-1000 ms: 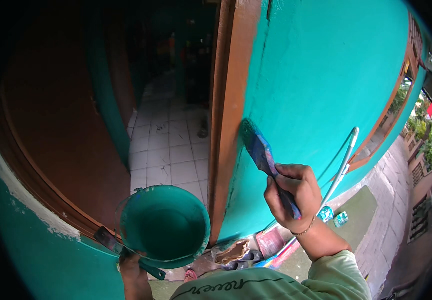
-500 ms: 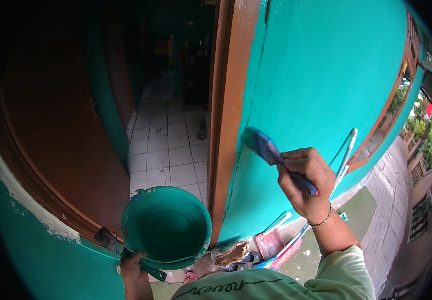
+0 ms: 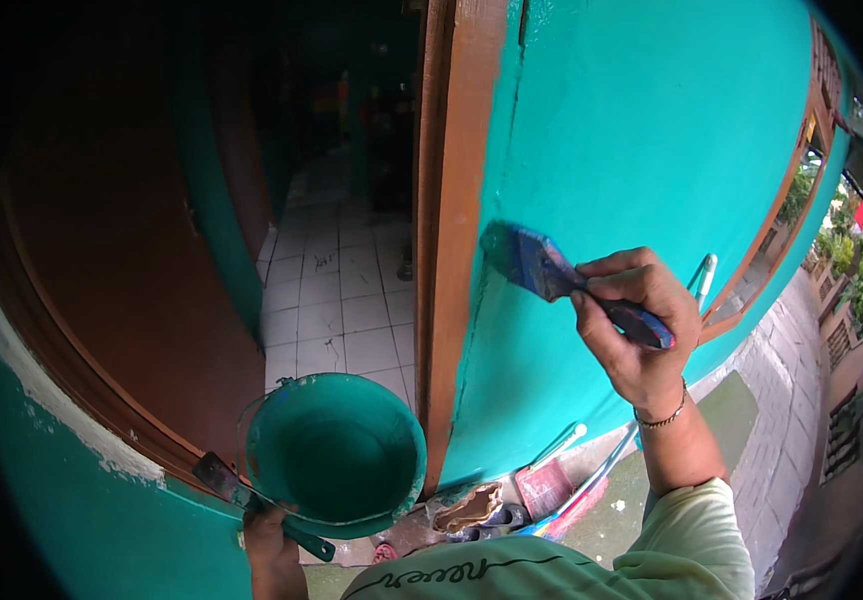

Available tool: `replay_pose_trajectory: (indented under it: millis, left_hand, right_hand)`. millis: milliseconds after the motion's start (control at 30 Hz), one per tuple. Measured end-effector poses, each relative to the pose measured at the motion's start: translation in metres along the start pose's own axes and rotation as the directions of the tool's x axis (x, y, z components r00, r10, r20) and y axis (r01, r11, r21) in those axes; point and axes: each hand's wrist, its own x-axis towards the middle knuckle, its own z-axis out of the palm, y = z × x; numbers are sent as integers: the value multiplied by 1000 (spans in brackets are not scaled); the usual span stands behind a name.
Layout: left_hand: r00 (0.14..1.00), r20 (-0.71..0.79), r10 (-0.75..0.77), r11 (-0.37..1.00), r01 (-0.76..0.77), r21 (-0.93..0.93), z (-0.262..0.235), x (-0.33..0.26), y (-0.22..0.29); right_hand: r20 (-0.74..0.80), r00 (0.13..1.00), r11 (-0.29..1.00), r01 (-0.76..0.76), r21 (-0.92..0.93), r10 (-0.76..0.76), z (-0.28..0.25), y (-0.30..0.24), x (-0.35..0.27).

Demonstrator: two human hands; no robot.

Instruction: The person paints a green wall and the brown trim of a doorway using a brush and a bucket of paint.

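Note:
My right hand (image 3: 642,325) grips the handle of a paintbrush (image 3: 549,268), blue and smeared with paint. Its bristles touch the turquoise wall (image 3: 652,130) close beside the brown door frame (image 3: 452,220). Low on the left, my left hand (image 3: 272,548) is closed at the rim of a green bucket (image 3: 282,455), holding it up; paint lies in its bottom. A scraper (image 3: 220,478) with a dark, stained blade and a green handle is also held there, against the bucket's side. The left fingers are partly hidden beneath the rim.
Past the doorway lies a white tiled floor (image 3: 327,300). At the wall's foot are a pink dustpan (image 3: 547,488), a broom with pink bristles (image 3: 587,505) and several shoes (image 3: 497,518). A brown-framed window (image 3: 762,260) and paved path (image 3: 782,370) are on the right.
My right hand has moved up and a little right, and the brush's bristles have moved up the wall beside the frame. The left hand still holds the bucket and scraper, nearly unmoved.

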Motion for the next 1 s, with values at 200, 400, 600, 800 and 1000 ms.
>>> replay_pose_trajectory:
  millis: [200,400,600,800,1000]
  left_hand:
    - [999,-40,-24,999,23,-36,10,-7,5]
    - [1000,-26,-6,999,5,-44,16,-6,5]
    - [1000,-28,-3,1000,2,-30,7,-7,3]
    - [999,-49,-6,1000,6,-1,2,-4,-1]
    - [997,-73,-22,1000,23,2,4,-8,2]
  right_hand:
    - [167,986,999,33,-6,-31,-10,-17,2]
    - [232,970,993,-89,74,70,2,-2,8]
    - [-203,950,970,224,-95,-239,-8,-7,44]
    - [-78,927,899,332,-286,-367,28,3,-15]
    - [449,869,953,283,-111,-206,38,3,-134]
